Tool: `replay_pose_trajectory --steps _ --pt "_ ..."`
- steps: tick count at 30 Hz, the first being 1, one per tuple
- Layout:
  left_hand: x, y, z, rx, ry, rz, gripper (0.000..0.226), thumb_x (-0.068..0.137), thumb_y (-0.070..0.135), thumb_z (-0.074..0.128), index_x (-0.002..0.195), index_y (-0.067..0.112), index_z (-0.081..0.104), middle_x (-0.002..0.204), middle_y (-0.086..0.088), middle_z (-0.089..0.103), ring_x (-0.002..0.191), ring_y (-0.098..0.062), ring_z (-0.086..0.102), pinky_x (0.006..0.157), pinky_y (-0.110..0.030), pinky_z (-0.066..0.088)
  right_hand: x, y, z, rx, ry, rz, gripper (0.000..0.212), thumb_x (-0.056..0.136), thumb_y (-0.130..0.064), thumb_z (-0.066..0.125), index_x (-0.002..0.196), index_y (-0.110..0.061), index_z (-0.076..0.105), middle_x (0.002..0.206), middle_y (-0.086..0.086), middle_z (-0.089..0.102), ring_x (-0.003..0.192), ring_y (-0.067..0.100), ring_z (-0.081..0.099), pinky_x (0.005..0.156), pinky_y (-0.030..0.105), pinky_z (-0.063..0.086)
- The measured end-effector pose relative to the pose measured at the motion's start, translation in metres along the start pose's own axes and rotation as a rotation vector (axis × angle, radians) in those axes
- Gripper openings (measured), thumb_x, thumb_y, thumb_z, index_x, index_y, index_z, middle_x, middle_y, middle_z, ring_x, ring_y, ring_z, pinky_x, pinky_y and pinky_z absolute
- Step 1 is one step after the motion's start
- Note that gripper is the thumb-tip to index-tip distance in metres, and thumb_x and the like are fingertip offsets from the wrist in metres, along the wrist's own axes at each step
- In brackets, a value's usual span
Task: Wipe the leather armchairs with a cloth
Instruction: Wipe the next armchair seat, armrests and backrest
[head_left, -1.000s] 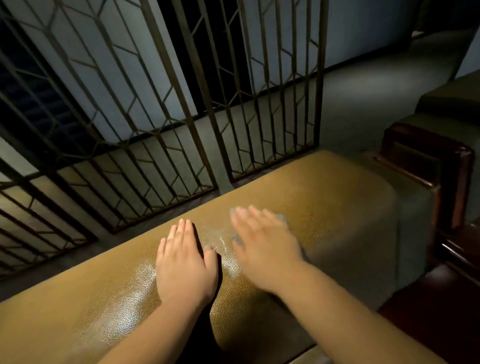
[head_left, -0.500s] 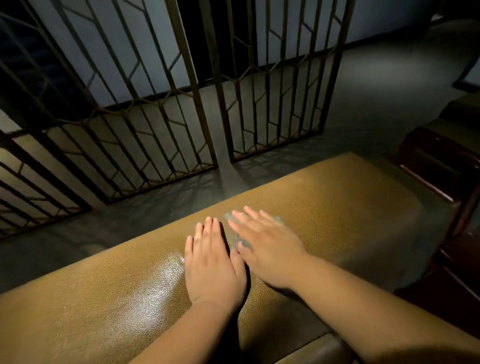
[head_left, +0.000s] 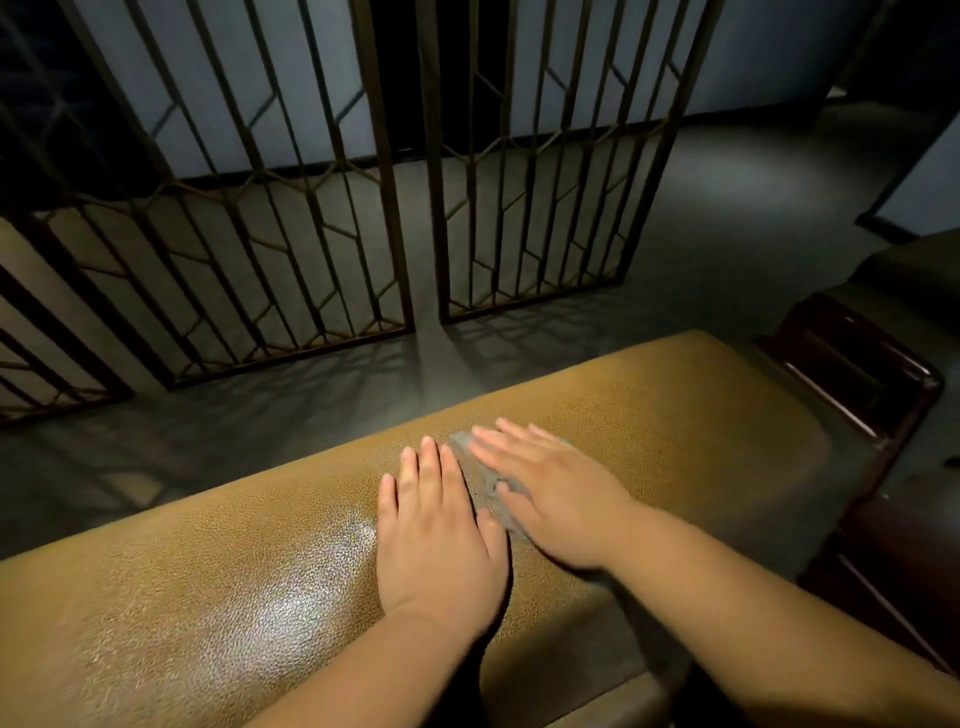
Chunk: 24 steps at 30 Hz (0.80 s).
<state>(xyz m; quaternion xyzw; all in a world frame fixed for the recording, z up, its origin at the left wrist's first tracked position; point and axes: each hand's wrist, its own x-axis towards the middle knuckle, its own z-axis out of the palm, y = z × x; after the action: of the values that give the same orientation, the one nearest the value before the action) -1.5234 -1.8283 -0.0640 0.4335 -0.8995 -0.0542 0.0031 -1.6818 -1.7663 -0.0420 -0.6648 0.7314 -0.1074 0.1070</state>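
The tan leather top of an armchair back (head_left: 649, 415) runs across the lower half of the view, shiny where light hits it at the left. My left hand (head_left: 436, 535) lies flat on the leather with straight fingers. Right beside it, my right hand (head_left: 550, 499) presses flat on a grey cloth (head_left: 480, 475), most of which is hidden under the palm; only its left edge shows between the two hands. The right fingers are blurred.
A metal lattice screen (head_left: 363, 208) stands on the grey floor just beyond the chair back. A dark glossy wooden armrest (head_left: 857, 374) and another upholstered seat (head_left: 914, 270) are at the right.
Both hands have shifted rightward along the leather top, staying flat, with the right hand still on the cloth. The view has swung so the screen sits more centrally.
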Motion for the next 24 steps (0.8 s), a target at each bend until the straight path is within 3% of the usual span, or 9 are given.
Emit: replay_pose_trajectory --steps 4,6,9,12,14,20,22,24 --pt "0.001 -0.028 -0.012 0.030 -0.025 0.095 0.087 0.094 0.062 0.010 0.170 0.021 0.006 0.178 -0.003 0.001 0.164 -0.023 -0.001 0.132 -0.044 0.001 0.011 0.065 -0.032 -0.104 -0.002 0.311 0.059 0.111 -0.035 0.028 0.166 -0.031 0.006 0.174 -0.006 0.013 0.160 0.016 0.006 0.130 0.037 0.004" --pt "0.003 -0.056 -0.018 0.062 -0.011 0.024 0.090 0.090 0.070 0.011 0.170 0.029 0.009 0.178 -0.001 0.005 0.164 -0.024 0.003 0.131 -0.045 0.005 0.009 0.062 -0.027 -0.085 0.031 0.420 0.061 0.110 -0.041 0.024 0.166 -0.031 0.003 0.174 -0.008 0.008 0.160 0.018 0.002 0.129 0.041 0.004" --pt "0.003 -0.080 -0.020 0.047 -0.032 -0.040 0.091 0.089 0.071 0.009 0.170 0.029 0.007 0.178 -0.003 0.002 0.164 -0.028 0.000 0.132 -0.047 0.004 0.014 0.006 0.001 -0.100 0.039 0.309 0.067 0.104 -0.050 0.018 0.167 -0.031 0.005 0.174 -0.009 0.008 0.160 0.016 0.001 0.130 0.042 0.004" --pt "0.006 -0.076 -0.018 0.019 -0.043 -0.028 0.090 0.090 0.066 0.007 0.170 0.025 0.004 0.178 -0.006 -0.001 0.164 -0.031 -0.004 0.131 -0.051 0.002 0.026 -0.052 0.026 -0.107 0.009 0.019 0.071 0.098 -0.050 0.027 0.165 -0.027 0.019 0.171 -0.004 0.023 0.159 0.018 0.014 0.129 0.040 0.007" --pt "0.011 -0.074 -0.017 0.003 -0.059 -0.021 0.091 0.090 0.066 0.005 0.170 0.023 0.005 0.178 -0.007 0.000 0.164 -0.032 -0.003 0.131 -0.052 0.003 0.041 -0.041 0.018 -0.106 -0.041 -0.067 0.071 0.098 -0.044 0.035 0.165 -0.028 0.020 0.171 -0.004 0.026 0.158 0.017 0.018 0.129 0.038 0.010" --pt "0.023 -0.067 -0.013 -0.016 -0.097 -0.052 0.095 0.088 0.068 0.001 0.169 0.021 0.009 0.177 -0.009 0.006 0.163 -0.035 0.003 0.129 -0.059 0.007 0.050 0.071 -0.032 -0.125 0.047 0.456 0.057 0.108 -0.036 0.031 0.164 -0.027 0.025 0.170 -0.005 0.026 0.158 0.020 0.015 0.129 0.040 0.013" --pt "0.031 -0.053 -0.013 0.012 -0.131 -0.058 0.096 0.088 0.068 0.001 0.169 0.017 0.009 0.177 -0.010 0.007 0.162 -0.036 0.003 0.127 -0.061 0.005 0.044 0.055 -0.020 -0.106 0.072 0.440 0.058 0.107 -0.040 0.030 0.164 -0.029 0.023 0.171 -0.007 0.023 0.159 0.020 0.012 0.129 0.042 0.011" --pt "0.039 -0.036 -0.012 0.042 -0.142 -0.035 0.097 0.088 0.067 0.001 0.169 0.015 0.007 0.177 -0.010 0.005 0.162 -0.036 0.002 0.128 -0.060 0.004 0.028 0.025 -0.003 -0.080 0.065 0.267 0.064 0.104 -0.043 0.028 0.165 -0.029 0.019 0.172 -0.007 0.020 0.160 0.019 0.009 0.130 0.042 0.007"
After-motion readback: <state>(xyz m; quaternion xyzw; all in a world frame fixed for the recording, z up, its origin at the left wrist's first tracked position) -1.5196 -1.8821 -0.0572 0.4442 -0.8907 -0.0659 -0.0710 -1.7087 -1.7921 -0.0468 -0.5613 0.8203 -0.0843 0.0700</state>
